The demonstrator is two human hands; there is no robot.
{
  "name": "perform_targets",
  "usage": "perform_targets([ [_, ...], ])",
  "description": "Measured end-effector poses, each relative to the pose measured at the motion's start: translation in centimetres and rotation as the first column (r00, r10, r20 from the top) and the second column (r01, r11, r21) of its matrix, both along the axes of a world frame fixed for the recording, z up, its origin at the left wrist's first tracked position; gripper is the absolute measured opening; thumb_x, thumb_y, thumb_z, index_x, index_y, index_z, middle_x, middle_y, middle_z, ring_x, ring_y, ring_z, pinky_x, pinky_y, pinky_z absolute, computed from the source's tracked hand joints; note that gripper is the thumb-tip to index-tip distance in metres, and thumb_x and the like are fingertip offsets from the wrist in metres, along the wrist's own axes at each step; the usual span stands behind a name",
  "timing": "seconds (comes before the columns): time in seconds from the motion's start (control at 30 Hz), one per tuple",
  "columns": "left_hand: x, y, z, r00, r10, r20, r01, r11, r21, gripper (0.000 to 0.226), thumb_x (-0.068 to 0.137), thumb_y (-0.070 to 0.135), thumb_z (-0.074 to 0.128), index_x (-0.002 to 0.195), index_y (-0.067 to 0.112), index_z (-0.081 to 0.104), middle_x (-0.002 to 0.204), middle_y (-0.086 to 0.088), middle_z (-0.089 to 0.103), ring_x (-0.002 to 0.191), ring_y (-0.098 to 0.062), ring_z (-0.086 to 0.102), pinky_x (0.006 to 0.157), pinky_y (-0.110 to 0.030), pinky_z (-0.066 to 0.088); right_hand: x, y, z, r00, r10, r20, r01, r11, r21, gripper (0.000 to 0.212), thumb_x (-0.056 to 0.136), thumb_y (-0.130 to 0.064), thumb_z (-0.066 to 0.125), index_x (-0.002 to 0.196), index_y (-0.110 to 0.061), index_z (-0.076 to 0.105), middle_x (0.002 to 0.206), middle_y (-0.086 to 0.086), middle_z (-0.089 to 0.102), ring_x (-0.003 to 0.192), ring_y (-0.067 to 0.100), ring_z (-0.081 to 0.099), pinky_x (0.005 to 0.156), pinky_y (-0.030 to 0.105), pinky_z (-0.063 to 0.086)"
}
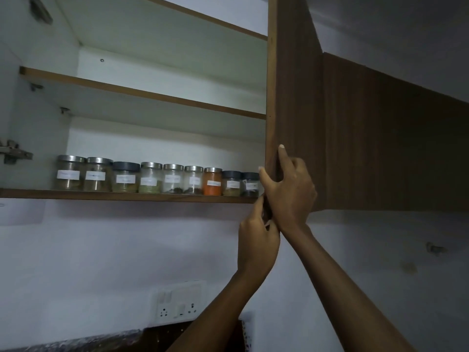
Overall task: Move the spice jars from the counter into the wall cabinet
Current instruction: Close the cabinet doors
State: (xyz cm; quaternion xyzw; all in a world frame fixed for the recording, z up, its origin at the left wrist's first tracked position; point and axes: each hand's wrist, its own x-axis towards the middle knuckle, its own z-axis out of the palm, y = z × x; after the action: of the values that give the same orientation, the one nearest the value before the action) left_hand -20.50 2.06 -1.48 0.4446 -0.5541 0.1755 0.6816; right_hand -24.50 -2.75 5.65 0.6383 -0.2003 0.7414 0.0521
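Nine spice jars (173, 179) stand in a row along the front of the bottom shelf (101, 194) of the open cabinet (40, 128), labels facing out. The right hand (289, 189) grips the edge of the brown door (294, 92), thumb inside and fingers on the outer face. The left hand (256, 240) is curled just below, touching the right at the door's lower corner; whether it grips the door I cannot tell.
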Motion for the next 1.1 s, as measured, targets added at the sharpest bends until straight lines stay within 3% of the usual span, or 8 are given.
perform_targets([
  [0.1, 2.5, -0.1, -0.1, 1.0, 0.019, -0.016, -0.02, 0.999, -0.046, 0.044, 0.091, 0.004, 0.054, 0.135, 0.01, 0.046, 0.118, 0.003, 0.062, 0.108, -0.005, 0.06, 0.091, -0.015, 0.049, 3.1, -0.7, 0.0, 0.998, 0.06, 0.007, -0.06, 0.998, -0.019, 0.058, 0.081, -0.04, 0.066, 0.133, -0.019, 0.051, 0.104, 0.01, 0.059, 0.094, 0.023, 0.055, 0.065, 0.025, 0.043],
  [0.23, 6.1, -0.4, -0.2, 0.998, 0.034, -0.061, -0.038, 0.997, -0.065, 0.046, 0.09, 0.002, 0.055, 0.131, 0.019, 0.043, 0.11, 0.015, 0.059, 0.099, 0.015, 0.057, 0.087, -0.007, 0.046, 7.2, -1.8, -0.1, 0.998, 0.064, 0.006, -0.064, 0.996, -0.063, 0.058, 0.08, -0.041, 0.065, 0.132, -0.019, 0.052, 0.105, 0.012, 0.056, 0.093, 0.024, 0.052, 0.068, 0.031, 0.05],
  [0.37, 9.5, -1.6, -0.5, 0.986, 0.004, -0.164, -0.016, 0.997, -0.069, 0.043, 0.09, 0.004, 0.055, 0.132, 0.011, 0.048, 0.107, 0.014, 0.06, 0.099, 0.001, 0.062, 0.087, -0.028, 0.055, 10.5, -3.0, -0.3, 1.0, 0.009, -0.007, -0.01, 0.994, -0.105, 0.054, 0.082, -0.043, 0.058, 0.131, -0.019, 0.052, 0.105, 0.014, 0.056, 0.092, 0.025, 0.053, 0.07, 0.033, 0.05],
  [0.5, 12.4, -3.0, -0.9, 0.953, 0.026, -0.303, -0.055, 0.995, -0.086, 0.037, 0.091, 0.01, 0.056, 0.128, 0.014, 0.053, 0.098, 0.006, 0.067, 0.081, -0.004, 0.069, 0.069, -0.023, 0.058, 13.3, -4.2, -0.2, 0.999, -0.017, -0.03, 0.013, 0.992, -0.124, 0.054, 0.082, -0.044, 0.052, 0.131, -0.019, 0.052, 0.119, 0.017, 0.056, 0.105, 0.031, 0.054, 0.08, 0.039, 0.049],
  [0.67, 15.8, -4.7, -1.0, 0.88, 0.085, -0.468, -0.107, 0.994, -0.022, 0.028, 0.093, 0.02, 0.054, 0.111, 0.002, 0.064, 0.085, -0.006, 0.07, 0.074, -0.012, 0.069, 0.063, -0.025, 0.058, 17.3, -5.7, -0.4, 0.978, -0.056, -0.202, 0.034, 0.993, -0.111, 0.064, 0.085, -0.041, 0.053, 0.141, -0.015, 0.038, 0.149, 0.016, 0.033, 0.136, 0.035, 0.032, 0.106, 0.051, 0.032],
  [0.8, 17.8, -6.1, -0.4, 0.81, 0.024, -0.586, -0.034, 0.999, -0.007, 0.027, 0.094, 0.02, 0.054, 0.106, -0.001, 0.067, 0.091, -0.014, 0.071, 0.079, -0.019, 0.07, 0.069, -0.035, 0.06, 19.9, -6.6, -0.4, 0.95, -0.155, -0.273, 0.136, 0.987, -0.086, 0.072, 0.079, -0.044, 0.064, 0.139, -0.013, 0.04, 0.145, 0.017, 0.039, 0.132, 0.037, 0.039, 0.102, 0.051, 0.038],
  [0.9, 18.6, -6.6, -0.1, 0.761, -0.01, -0.649, 0.015, 1.0, 0.003, 0.024, 0.094, 0.021, 0.053, 0.101, 0.004, 0.069, 0.091, -0.013, 0.071, 0.082, -0.021, 0.069, 0.069, -0.034, 0.059, 21.1, -7.1, -0.2, 0.938, -0.188, -0.292, 0.177, 0.982, -0.064, 0.075, 0.076, -0.048, 0.066, 0.138, -0.014, 0.042, 0.143, 0.016, 0.043, 0.13, 0.036, 0.043, 0.099, 0.05, 0.041],
  [1.1, 20.4, -7.2, 0.4, 0.746, 0.034, -0.665, 0.024, 0.997, 0.078, 0.031, 0.094, 0.026, 0.053, 0.104, 0.001, 0.068, 0.096, -0.014, 0.07, 0.088, -0.023, 0.067, 0.068, -0.033, 0.057, 22.7, -8.6, -0.7, 0.918, -0.169, -0.36, 0.154, 0.986, -0.071, 0.082, 0.079, -0.052, 0.062, 0.144, -0.014, 0.031, 0.151, 0.017, 0.029, 0.138, 0.037, 0.029, 0.107, 0.051, 0.03],
])
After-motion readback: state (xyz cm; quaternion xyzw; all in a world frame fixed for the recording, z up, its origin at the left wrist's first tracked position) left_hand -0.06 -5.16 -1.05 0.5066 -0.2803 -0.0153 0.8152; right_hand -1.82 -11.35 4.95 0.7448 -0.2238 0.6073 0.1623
